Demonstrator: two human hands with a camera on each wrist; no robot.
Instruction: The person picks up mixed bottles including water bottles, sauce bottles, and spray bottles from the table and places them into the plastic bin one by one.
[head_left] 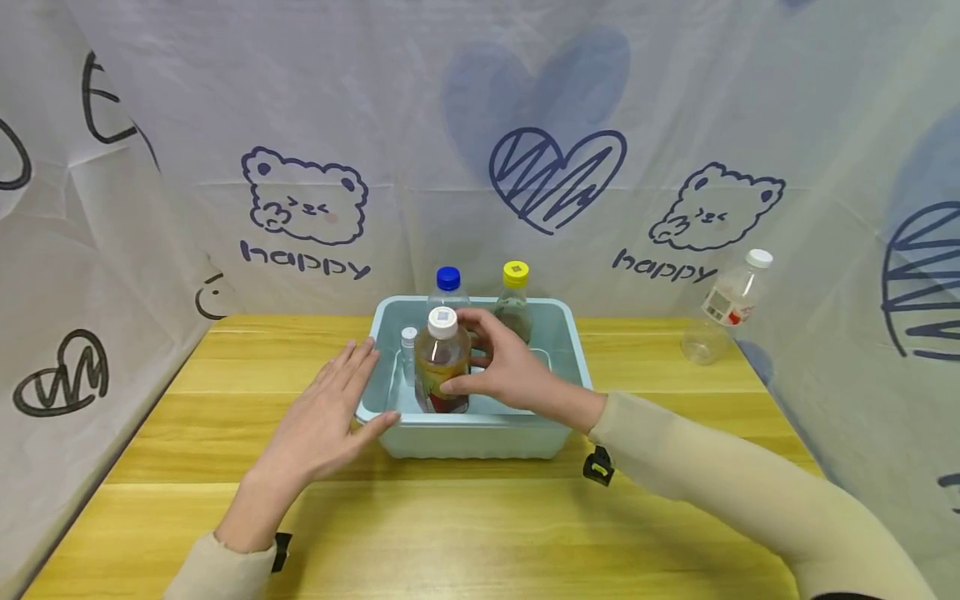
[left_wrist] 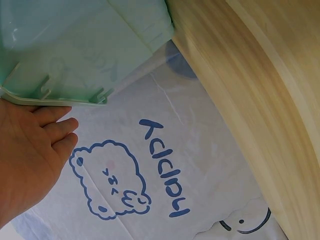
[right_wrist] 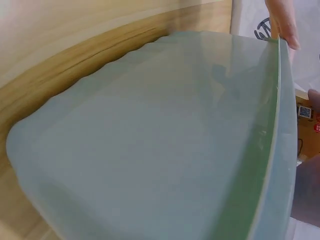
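Note:
A light blue plastic basin [head_left: 480, 438] stands on the wooden table with several bottles in it. My right hand [head_left: 513, 367] reaches over its front rim and grips a white-capped bottle [head_left: 442, 364] with a colourful label, thumb in front and fingers curled round its right side. That bottle is upright inside the basin's left part. Straight-fingered, my left hand [head_left: 318, 425] rests along the basin's left rim, its thumb at the front corner. From below, the left wrist view shows the fingers [left_wrist: 62, 131] against the rim. The basin's front wall [right_wrist: 140, 130] hides most of the bottle from the right wrist camera.
Behind the held bottle are a blue-capped bottle [head_left: 448, 281] and a yellow-capped bottle [head_left: 515, 304]. A small white-capped bottle [head_left: 408, 354] stands left of it. At the table's right rear is a clear empty bottle [head_left: 716, 312]. A printed cloth [head_left: 427, 200] hangs behind the table.

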